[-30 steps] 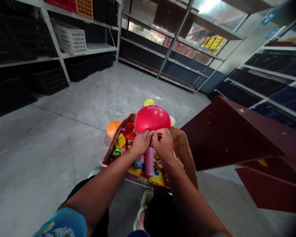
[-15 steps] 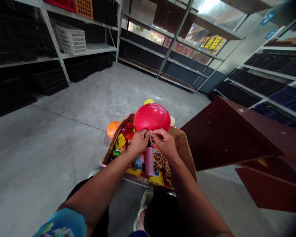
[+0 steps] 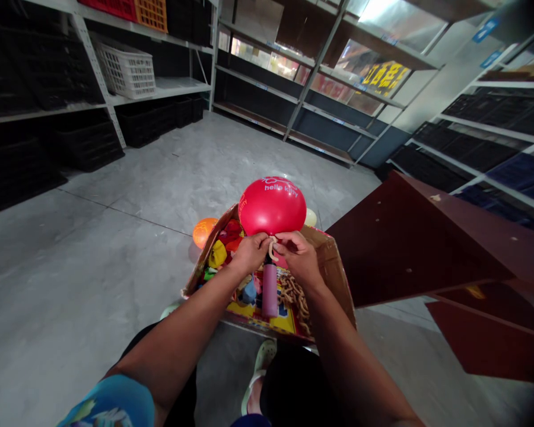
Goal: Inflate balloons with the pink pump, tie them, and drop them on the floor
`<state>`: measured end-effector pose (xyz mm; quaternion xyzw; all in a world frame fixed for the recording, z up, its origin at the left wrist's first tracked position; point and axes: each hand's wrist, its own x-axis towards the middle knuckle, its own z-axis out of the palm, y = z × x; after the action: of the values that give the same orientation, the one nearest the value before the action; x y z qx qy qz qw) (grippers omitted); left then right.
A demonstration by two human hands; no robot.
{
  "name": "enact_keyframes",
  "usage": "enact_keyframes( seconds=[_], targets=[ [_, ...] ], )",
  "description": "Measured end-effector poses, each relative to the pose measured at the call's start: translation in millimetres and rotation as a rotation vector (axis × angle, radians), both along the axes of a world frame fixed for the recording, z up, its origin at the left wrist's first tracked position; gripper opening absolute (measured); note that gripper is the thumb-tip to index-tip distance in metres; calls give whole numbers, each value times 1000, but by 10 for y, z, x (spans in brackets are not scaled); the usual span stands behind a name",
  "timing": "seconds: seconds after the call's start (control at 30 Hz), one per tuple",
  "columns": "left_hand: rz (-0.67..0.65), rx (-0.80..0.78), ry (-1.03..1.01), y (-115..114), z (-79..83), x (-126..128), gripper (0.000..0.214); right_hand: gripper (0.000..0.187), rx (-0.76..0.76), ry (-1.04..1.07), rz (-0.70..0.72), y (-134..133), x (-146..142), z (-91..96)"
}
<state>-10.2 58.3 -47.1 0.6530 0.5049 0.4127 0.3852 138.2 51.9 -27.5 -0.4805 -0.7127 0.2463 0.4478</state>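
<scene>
An inflated red balloon point(image 3: 272, 207) with "hello kitty" printed on it sits above the cardboard box point(image 3: 333, 261). At its neck, my left hand point(image 3: 251, 252) pinches with closed fingers. My right hand point(image 3: 299, 255) is closed there too, its fingers at the neck and at a beige rubber band point(image 3: 273, 250) that dangles in a loose curl between both hands. Whether the band is wound around the neck is hidden by my fingers. Below my hands, a pink balloon pump point(image 3: 270, 290) lies in the box, beside a pile of beige rubber bands point(image 3: 293, 293) and several uninflated balloons point(image 3: 218, 254).
An orange balloon point(image 3: 203, 232) rests on the floor left of the box, a pale one point(image 3: 310, 217) behind it. Dark red boards point(image 3: 409, 243) stand close on the right. Metal shelves point(image 3: 311, 77) with crates line the walls. My feet are just below the box.
The red balloon has tilted and shifted slightly up and left, covering the yellow balloon behind it. More of the beige rubber band hangs out between my fingers. My hands stay at the neck.
</scene>
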Motion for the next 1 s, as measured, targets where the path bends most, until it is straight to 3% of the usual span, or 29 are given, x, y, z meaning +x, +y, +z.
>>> enact_keyframes(
  seconds=[0.13,0.37,0.53,0.73,1.0],
  targets=[
    [-10,-3,35,-17,50,-13,25,7,-13,-4,-4,-16,-4,12],
    [-48,-13,32,-8,70,-64,25,9,-62,-9,62,-33,68,94],
    [-105,-52,-66,2,58,-67,28,6,60,-158,133,-12,130,141],
    [-189,-45,-33,-31,134,-67,28,13,228,-314,-33,-20,48,62],
    [-321,-56,37,-43,105,-31,30,10,234,-313,-246,-15,-7,-95]
  ],
)
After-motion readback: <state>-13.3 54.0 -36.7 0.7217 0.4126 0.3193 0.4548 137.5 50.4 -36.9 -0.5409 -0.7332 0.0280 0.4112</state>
